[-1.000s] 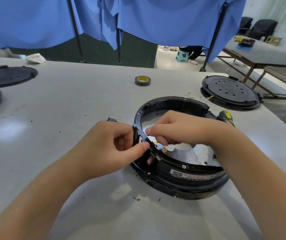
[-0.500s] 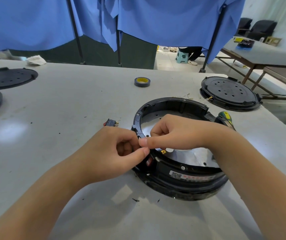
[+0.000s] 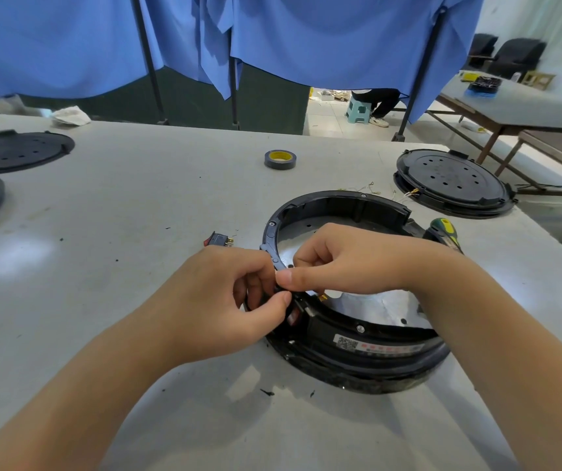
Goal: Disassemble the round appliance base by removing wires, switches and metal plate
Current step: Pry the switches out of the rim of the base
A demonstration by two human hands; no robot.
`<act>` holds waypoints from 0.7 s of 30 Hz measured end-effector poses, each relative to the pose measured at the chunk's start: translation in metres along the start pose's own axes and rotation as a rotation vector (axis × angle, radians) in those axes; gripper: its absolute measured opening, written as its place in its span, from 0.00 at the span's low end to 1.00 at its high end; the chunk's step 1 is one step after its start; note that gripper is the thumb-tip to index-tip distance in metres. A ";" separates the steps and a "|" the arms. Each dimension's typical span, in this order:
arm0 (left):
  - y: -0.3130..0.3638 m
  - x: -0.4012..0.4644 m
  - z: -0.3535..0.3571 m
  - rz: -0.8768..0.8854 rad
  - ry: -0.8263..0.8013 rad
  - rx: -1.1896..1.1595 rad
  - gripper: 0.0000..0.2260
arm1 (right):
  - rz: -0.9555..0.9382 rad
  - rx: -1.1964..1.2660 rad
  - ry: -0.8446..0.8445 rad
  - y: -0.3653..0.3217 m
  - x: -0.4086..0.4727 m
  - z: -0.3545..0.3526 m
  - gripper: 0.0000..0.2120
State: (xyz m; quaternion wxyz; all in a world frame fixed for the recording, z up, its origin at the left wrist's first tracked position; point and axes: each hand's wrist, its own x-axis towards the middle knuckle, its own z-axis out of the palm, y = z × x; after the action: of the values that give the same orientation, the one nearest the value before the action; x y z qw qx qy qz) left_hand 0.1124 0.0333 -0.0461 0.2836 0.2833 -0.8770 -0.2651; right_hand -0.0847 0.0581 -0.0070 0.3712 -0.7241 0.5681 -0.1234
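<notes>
The round black appliance base [image 3: 357, 351] lies on the grey table, open side up, with a shiny metal plate [image 3: 381, 305] inside it. My left hand [image 3: 225, 300] grips the ring's left rim from outside, thumb against a red switch [image 3: 293, 316] set in the wall. My right hand [image 3: 347, 263] reaches over the rim from inside and pinches at the same spot, thumb tip meeting my left thumb. A small yellow terminal [image 3: 322, 298] shows just under my right hand. A loose red and black switch [image 3: 218, 239] lies on the table left of the base.
A screwdriver with a green and yellow handle [image 3: 444, 231] lies behind my right wrist. A tape roll [image 3: 280, 159] sits farther back. Black round covers lie at the right [image 3: 451, 181] and far left [image 3: 17, 151]. Thin loose wires [image 3: 371, 188] lie behind the base.
Both hands have shifted slightly up the left rim and closed together. The loose switch on the table has come into full view from behind my left hand.
</notes>
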 end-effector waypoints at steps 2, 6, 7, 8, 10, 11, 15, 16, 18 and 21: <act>0.001 0.000 0.000 0.011 0.007 0.012 0.11 | -0.001 -0.010 0.006 0.000 0.000 0.000 0.23; 0.001 -0.001 0.002 0.034 0.020 0.039 0.11 | 0.004 -0.003 0.019 0.001 0.001 0.001 0.23; 0.001 -0.001 0.002 0.037 0.022 0.046 0.11 | 0.010 0.001 0.022 0.001 0.002 0.001 0.23; 0.001 -0.001 0.002 0.039 0.024 0.055 0.11 | 0.017 0.000 0.025 0.001 0.002 0.002 0.22; 0.001 -0.001 0.003 0.039 0.025 0.067 0.12 | 0.045 -0.021 0.032 0.002 0.004 0.003 0.22; 0.001 -0.001 0.003 0.038 0.026 0.067 0.12 | 0.066 -0.041 0.033 0.002 0.004 0.003 0.23; 0.001 -0.001 0.003 0.039 0.034 0.070 0.11 | 0.146 -0.132 0.012 0.003 0.004 0.003 0.23; 0.001 -0.001 0.003 0.040 0.034 0.070 0.11 | 0.156 -0.143 0.001 0.003 0.004 0.003 0.24; 0.001 0.000 0.003 0.045 0.035 0.068 0.11 | 0.163 -0.113 -0.042 0.002 0.004 0.003 0.24; 0.000 0.000 0.004 0.051 0.039 0.069 0.11 | 0.183 0.018 -0.127 0.000 0.004 0.003 0.23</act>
State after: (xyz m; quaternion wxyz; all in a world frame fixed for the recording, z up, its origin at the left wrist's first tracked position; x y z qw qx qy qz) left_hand 0.1103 0.0343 -0.0488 0.2974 0.2756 -0.8868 -0.2218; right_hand -0.0821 0.0553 -0.0100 0.4229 -0.6722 0.6058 -0.0480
